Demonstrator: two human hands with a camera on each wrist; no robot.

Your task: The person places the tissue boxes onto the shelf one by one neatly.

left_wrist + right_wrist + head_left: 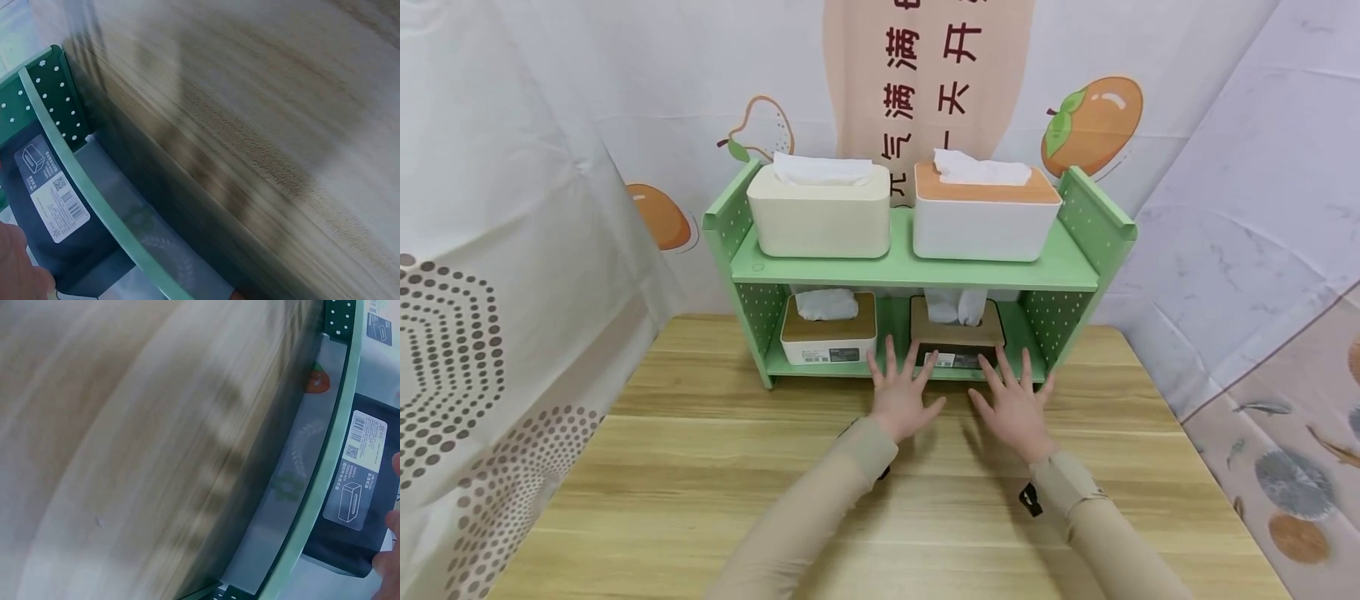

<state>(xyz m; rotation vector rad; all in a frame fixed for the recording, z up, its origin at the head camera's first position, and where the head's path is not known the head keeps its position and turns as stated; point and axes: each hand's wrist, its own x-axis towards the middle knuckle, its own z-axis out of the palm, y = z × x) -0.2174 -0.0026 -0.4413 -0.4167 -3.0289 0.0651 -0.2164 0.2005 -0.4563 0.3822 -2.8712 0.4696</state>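
Note:
On the lower shelf at right sits a black tissue box [955, 335] with a wooden lid, a tissue standing up from it and a label on its front. My left hand [901, 404] is spread at the box's left front corner, fingers straight. Fingers likewise spread, my right hand [1015, 417] reaches toward its right front corner. Each wrist view shows fingertips close by the black box, and neither hand grips anything. Left of it stands a white tissue box [829, 332] with a brown lid.
The green two-tier rack [917, 271] stands at the back of the wooden table [700, 467]. Its upper shelf carries a cream tissue box [820, 221] and a white tissue box with an orange-brown lid [985, 225]. Perforated side panels [1086, 217] rise at both ends; printed cloth [662, 100] hangs behind.

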